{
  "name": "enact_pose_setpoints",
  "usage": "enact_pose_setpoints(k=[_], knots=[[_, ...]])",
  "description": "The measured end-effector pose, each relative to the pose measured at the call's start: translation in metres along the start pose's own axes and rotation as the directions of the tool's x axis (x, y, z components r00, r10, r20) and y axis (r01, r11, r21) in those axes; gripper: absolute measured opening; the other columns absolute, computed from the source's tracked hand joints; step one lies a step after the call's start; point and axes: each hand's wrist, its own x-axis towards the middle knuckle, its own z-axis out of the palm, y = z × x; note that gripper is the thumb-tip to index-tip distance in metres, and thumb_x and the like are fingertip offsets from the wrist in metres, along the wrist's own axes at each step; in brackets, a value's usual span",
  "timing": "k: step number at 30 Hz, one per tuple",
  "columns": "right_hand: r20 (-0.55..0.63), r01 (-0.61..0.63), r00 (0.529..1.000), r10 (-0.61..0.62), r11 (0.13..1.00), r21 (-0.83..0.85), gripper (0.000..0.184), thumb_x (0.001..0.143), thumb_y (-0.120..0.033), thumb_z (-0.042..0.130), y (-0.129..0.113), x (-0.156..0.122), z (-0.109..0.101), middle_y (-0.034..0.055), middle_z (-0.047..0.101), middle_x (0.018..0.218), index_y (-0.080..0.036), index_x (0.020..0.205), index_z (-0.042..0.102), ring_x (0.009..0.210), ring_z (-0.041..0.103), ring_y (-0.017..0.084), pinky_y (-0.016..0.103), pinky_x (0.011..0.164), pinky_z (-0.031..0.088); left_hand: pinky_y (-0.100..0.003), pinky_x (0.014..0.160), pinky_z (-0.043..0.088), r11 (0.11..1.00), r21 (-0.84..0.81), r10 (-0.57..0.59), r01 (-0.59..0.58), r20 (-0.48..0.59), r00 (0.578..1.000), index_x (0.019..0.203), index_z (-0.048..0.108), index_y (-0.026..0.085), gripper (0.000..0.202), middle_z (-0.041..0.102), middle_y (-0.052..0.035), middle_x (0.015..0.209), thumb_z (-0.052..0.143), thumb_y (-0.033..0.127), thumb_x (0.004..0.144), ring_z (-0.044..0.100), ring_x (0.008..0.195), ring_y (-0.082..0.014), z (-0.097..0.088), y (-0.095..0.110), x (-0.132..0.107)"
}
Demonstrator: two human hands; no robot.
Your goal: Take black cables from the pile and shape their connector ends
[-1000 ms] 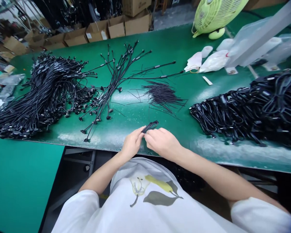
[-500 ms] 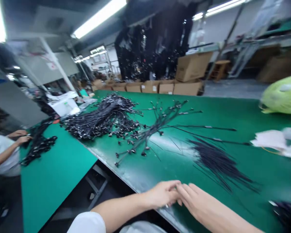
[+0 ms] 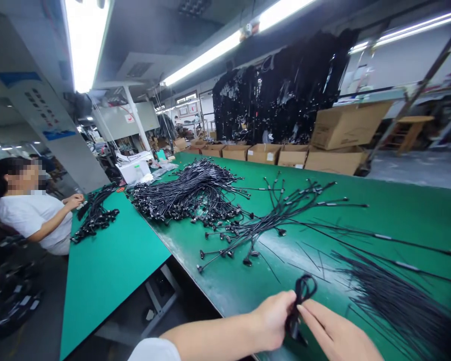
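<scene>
My left hand is closed around a coiled black cable, whose loops rise above the fingers while its lower end hangs below them. My right hand presses its fingertips against the same coil from the right; whether a thin tie is also between them is too small to tell. Just beyond the hands lies a loose spread of black cables with dark plugs at their ends. To the right rests a pile of thin black strips.
A large heap of black cables covers the far left of the green table. At a second green table a co-worker handles cables. Cardboard boxes line the back edge. A gap separates the tables near me.
The view has swung left. My hands were together with no cable visible; now a coiled cable shows between them, its loops pointing up. The co-worker's upper body has come into view.
</scene>
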Motion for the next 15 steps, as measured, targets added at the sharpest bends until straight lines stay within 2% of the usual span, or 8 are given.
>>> enact_pose_setpoints(k=[2, 3, 5, 7, 9, 11, 13, 15], knots=[[0.093, -0.264, 0.963, 0.252, 0.953, 0.151, 0.039, 0.088, -0.052, 0.042, -0.007, -0.003, 0.005, 0.0026, 0.066, 0.067, -0.026, 0.068, 0.062, 0.059, 0.062, 0.022, 0.033, 0.052, 0.05, -0.032, 0.071, 0.039, 0.988, 0.065, 0.138, -0.138, 0.005, 0.99, 0.082, 0.065, 0.013, 0.059, 0.06, -0.0084, 0.076, 0.044, 0.068, 0.079, 0.049, 0.073, -0.019, -0.003, 0.014, -0.01], [0.147, -0.343, 0.937, 0.317, 0.917, 0.204, 0.043, 0.088, -0.056, 0.04, -0.008, -0.005, 0.005, 0.0029, 0.064, 0.064, -0.025, 0.065, 0.061, 0.056, 0.06, 0.022, 0.032, 0.051, 0.05, -0.034, 0.075, 0.04, 0.957, 0.158, 0.24, -0.243, 0.033, 0.97, 0.086, 0.066, 0.014, 0.064, 0.062, -0.0097, 0.08, 0.039, 0.072, 0.081, 0.051, 0.08, -0.021, -0.006, 0.02, -0.017], [0.18, -0.387, 0.919, 0.35, 0.888, 0.247, 0.046, 0.086, -0.058, 0.04, -0.006, -0.008, 0.001, 0.0029, 0.061, 0.059, -0.024, 0.061, 0.058, 0.052, 0.057, 0.021, 0.032, 0.048, 0.047, -0.036, 0.087, 0.039, 0.821, 0.396, 0.385, -0.411, 0.147, 0.911, 0.087, 0.067, 0.016, 0.063, 0.063, -0.0094, 0.082, 0.04, 0.072, 0.082, 0.049, 0.09, -0.0229, -0.013, 0.024, -0.03], [0.059, -0.349, 0.937, 0.344, 0.918, 0.188, 0.041, 0.085, -0.056, 0.042, -0.005, -0.011, -0.009, 0.0032, 0.062, 0.061, -0.025, 0.063, 0.059, 0.055, 0.058, 0.022, 0.031, 0.05, 0.047, -0.036, 0.095, 0.035, 0.677, 0.573, 0.343, -0.462, 0.31, 0.887, 0.083, 0.071, 0.018, 0.057, 0.062, -0.0072, 0.079, 0.045, 0.069, 0.082, 0.048, 0.093, -0.0226, -0.02, 0.019, -0.037], [-0.127, -0.29, 0.947, 0.295, 0.956, 0.053, 0.035, 0.087, -0.05, 0.043, -0.011, -0.015, -0.018, 0.0036, 0.064, 0.066, -0.026, 0.068, 0.06, 0.059, 0.06, 0.022, 0.031, 0.053, 0.047, -0.036, 0.093, 0.037, 0.674, 0.626, 0.194, -0.392, 0.362, 0.912, 0.084, 0.075, 0.018, 0.06, 0.058, -0.0052, 0.073, 0.044, 0.069, 0.083, 0.05, 0.087, -0.0218, -0.025, 0.009, -0.035], [-0.183, -0.199, 0.965, 0.186, 0.979, -0.054, 0.032, 0.09, -0.043, 0.04, -0.024, -0.02, -0.019, 0.0031, 0.064, 0.07, -0.026, 0.072, 0.061, 0.06, 0.06, 0.02, 0.031, 0.055, 0.046, -0.036, 0.086, 0.04, 0.798, 0.548, 0.105, -0.251, 0.283, 0.953, 0.091, 0.076, 0.015, 0.074, 0.053, -0.0045, 0.069, 0.033, 0.074, 0.084, 0.051, 0.079, -0.0207, -0.025, 0.0, -0.028], [-0.069, -0.085, 0.994, 0.081, 0.995, -0.055, 0.033, 0.092, -0.035, 0.036, -0.038, -0.025, -0.012, 0.0025, 0.064, 0.069, -0.025, 0.072, 0.059, 0.063, 0.06, 0.019, 0.03, 0.058, 0.046, -0.037, 0.082, 0.042, 0.913, 0.392, 0.034, -0.108, 0.19, 0.981, 0.094, 0.074, 0.01, 0.087, 0.053, -0.005, 0.068, 0.023, 0.079, 0.083, 0.052, 0.074, -0.0199, -0.022, 0.001, -0.023], [0.119, -0.056, 0.992, 0.051, 0.998, 0.034, 0.035, 0.093, -0.031, 0.033, -0.046, -0.028, -0.002, 0.0019, 0.064, 0.071, -0.024, 0.07, 0.059, 0.066, 0.06, 0.019, 0.029, 0.061, 0.047, -0.034, 0.081, 0.043, 0.944, 0.317, 0.037, -0.098, 0.193, 0.981, 0.088, 0.075, 0.009, 0.089, 0.054, -0.006, 0.07, 0.02, 0.079, 0.083, 0.052, 0.074, -0.0189, -0.017, 0.012, -0.025]])
